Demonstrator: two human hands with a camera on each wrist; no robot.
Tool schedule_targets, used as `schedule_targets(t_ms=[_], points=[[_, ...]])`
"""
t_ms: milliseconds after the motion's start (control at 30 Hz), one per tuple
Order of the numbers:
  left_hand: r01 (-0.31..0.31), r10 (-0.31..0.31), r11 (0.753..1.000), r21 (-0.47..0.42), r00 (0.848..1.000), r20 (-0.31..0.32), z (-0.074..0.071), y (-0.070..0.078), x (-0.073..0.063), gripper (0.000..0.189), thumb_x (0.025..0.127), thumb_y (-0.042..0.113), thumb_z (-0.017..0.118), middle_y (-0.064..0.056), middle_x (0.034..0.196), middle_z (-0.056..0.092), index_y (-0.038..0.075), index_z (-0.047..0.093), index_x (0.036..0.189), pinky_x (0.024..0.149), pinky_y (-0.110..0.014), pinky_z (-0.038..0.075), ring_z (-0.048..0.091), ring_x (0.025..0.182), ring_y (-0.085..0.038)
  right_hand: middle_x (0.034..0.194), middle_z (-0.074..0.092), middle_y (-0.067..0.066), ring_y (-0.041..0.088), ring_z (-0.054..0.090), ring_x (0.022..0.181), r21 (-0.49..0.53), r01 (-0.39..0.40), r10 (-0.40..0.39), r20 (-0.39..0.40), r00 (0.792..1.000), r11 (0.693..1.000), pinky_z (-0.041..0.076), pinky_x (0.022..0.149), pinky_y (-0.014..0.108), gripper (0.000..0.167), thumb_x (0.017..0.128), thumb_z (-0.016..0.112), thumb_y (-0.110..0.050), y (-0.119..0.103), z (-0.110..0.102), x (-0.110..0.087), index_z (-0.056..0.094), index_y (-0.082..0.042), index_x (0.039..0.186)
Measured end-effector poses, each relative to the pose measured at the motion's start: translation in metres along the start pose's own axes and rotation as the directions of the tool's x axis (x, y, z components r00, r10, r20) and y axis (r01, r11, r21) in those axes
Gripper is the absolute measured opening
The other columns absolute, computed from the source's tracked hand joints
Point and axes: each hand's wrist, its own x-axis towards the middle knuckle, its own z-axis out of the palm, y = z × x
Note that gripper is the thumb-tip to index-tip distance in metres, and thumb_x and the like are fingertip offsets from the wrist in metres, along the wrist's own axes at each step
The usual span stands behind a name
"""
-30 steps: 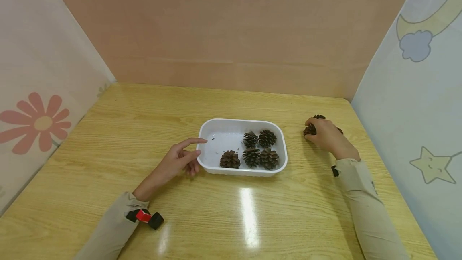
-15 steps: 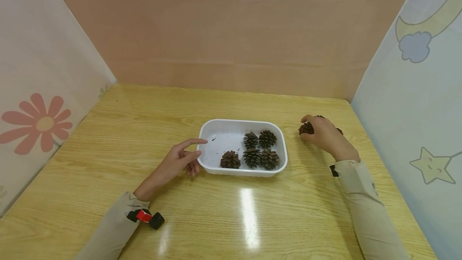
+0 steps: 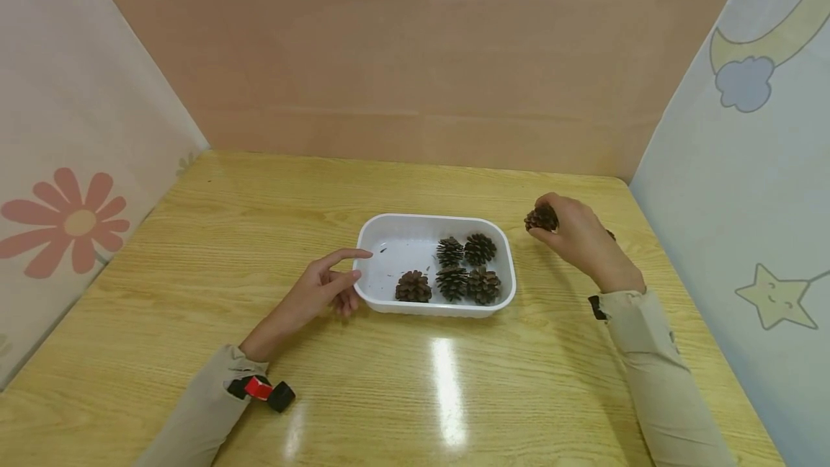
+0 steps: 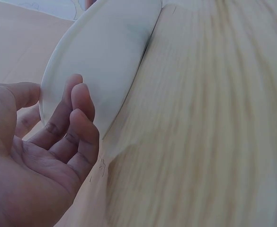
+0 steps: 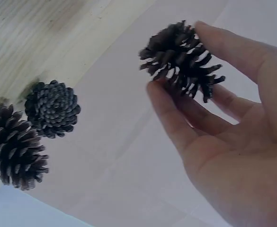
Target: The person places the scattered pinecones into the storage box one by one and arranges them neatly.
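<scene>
A pine cone (image 3: 541,218) is pinched in my right hand (image 3: 579,236), thumb and fingertips clamped on its scales, held above the tabletop (image 3: 259,222) off the right end of a white tray (image 3: 403,254) and not yet over it. My left hand (image 3: 318,287) holds the tray's opposite end, forefinger reaching inside the rim and thumb at its edge, the other fingers loosely curled outside. The two hands are well apart.

From my remote post, I judge the step in hand to be a carry toward the tray. The next move, as I read it, calls for a sideways swing over the tray's wall and a gentle lowering onto the bare floor at the left, with the left hand steadying.

I count eight pine cones: one gripped, five in the tray, two loose. Inside, four clustered cones (image 3: 452,283) fill the right end and a fifth cone (image 3: 413,287) sits apart by the front wall. My right wrist view shows the loose pair, an end-on cone (image 5: 53,109) just beside a side-on cone (image 5: 13,146); from the head camera, the right hand all but hides them. One tray, two hands.
</scene>
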Motion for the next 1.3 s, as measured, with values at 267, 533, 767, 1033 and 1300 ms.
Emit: schedule_targets(t_ms=[267,533,767,1033,1300], points=[[0.004,-0.004,1.000,0.002,1.000,0.001,0.001,0.000,0.000,0.043,0.106,0.016,0.052,-0.021,0.068,0.066,0.001,0.044,0.145,0.044,-0.036,0.050,0.062,0.052,-0.034,0.117,0.059,0.027,0.043,0.059,0.106,0.039,0.015,-0.011,-0.113,0.993,0.999,0.048,0.086,0.057,0.052,0.094,0.072,-0.021,-0.020,-0.002,-0.005,0.044,0.003,0.131],[0.000,0.000,1.000,-0.012,1.000,0.011,0.001,0.001,0.000,0.043,0.106,0.015,0.051,-0.023,0.069,0.066,0.000,0.043,0.145,0.044,-0.037,0.050,0.062,0.051,-0.034,0.127,0.060,0.022,0.040,0.058,0.116,0.007,0.172,-0.165,-0.231,0.959,0.985,0.046,0.096,0.055,0.051,0.091,0.075,-0.018,-0.037,0.001,-0.008,0.054,0.002,0.133],[0.007,-0.007,1.000,-0.006,1.000,0.009,0.001,0.001,0.001,0.043,0.106,0.016,0.051,-0.023,0.069,0.066,0.001,0.044,0.145,0.044,-0.038,0.050,0.062,0.051,-0.034,0.123,0.061,0.021,0.037,0.060,0.111,0.022,0.197,-0.186,-0.239,0.953,0.980,0.049,0.092,0.052,0.054,0.089,0.077,-0.015,-0.051,0.003,-0.010,0.049,0.003,0.131],[0.001,-0.001,1.000,0.026,1.000,0.001,0.000,0.001,0.002,0.042,0.106,0.016,0.051,-0.021,0.068,0.066,-0.001,0.044,0.144,0.045,-0.038,0.051,0.063,0.051,-0.030,0.117,0.063,0.015,0.032,0.062,0.105,0.013,0.269,-0.258,-0.244,0.935,0.963,0.051,0.089,0.048,0.052,0.087,0.079,-0.018,-0.068,0.009,-0.008,0.051,0.000,0.127],[0.008,-0.008,1.000,0.009,1.000,0.000,0.000,0.001,0.001,0.042,0.106,0.016,0.051,-0.019,0.067,0.066,0.000,0.045,0.144,0.044,-0.036,0.051,0.062,0.051,-0.030,0.126,0.060,0.015,0.031,0.058,0.116,0.022,0.382,-0.363,-0.269,0.892,0.924,0.049,0.096,0.046,0.051,0.088,0.078,-0.017,-0.085,0.014,-0.007,0.053,0.000,0.129]])
